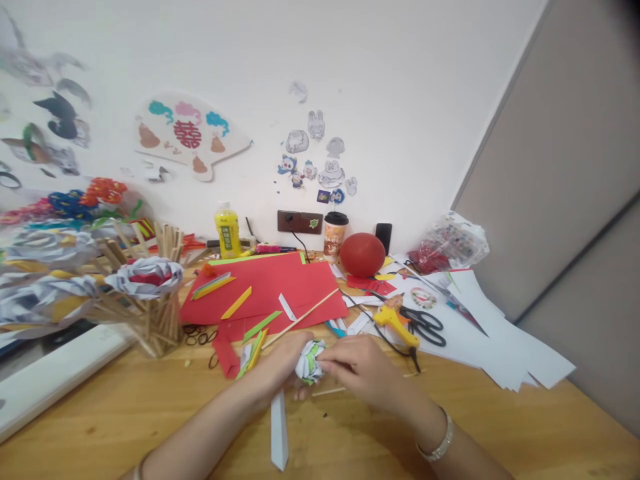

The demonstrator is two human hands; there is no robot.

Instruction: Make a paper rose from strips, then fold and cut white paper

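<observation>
A small paper flower (310,362) of folded white and green strips is held over the front of the table. My left hand (280,365) is closed around its left side and underside. From the right, my right hand (360,368) pinches the flower's edge between thumb and fingers; the fingertips partly cover that spot. A long white paper strip (279,433) hangs down below my left hand, and its upper end is hidden. Just under the right hand, a thin wooden stick (330,391) shows in part.
Red paper sheets (270,283) with loose coloured strips lie ahead. To the right are a yellow glue gun (397,325), black scissors (425,325), a red balloon (363,255) and white paper (500,340). Finished paper flowers (145,277) on sticks stand left, near a yellow bottle (227,233).
</observation>
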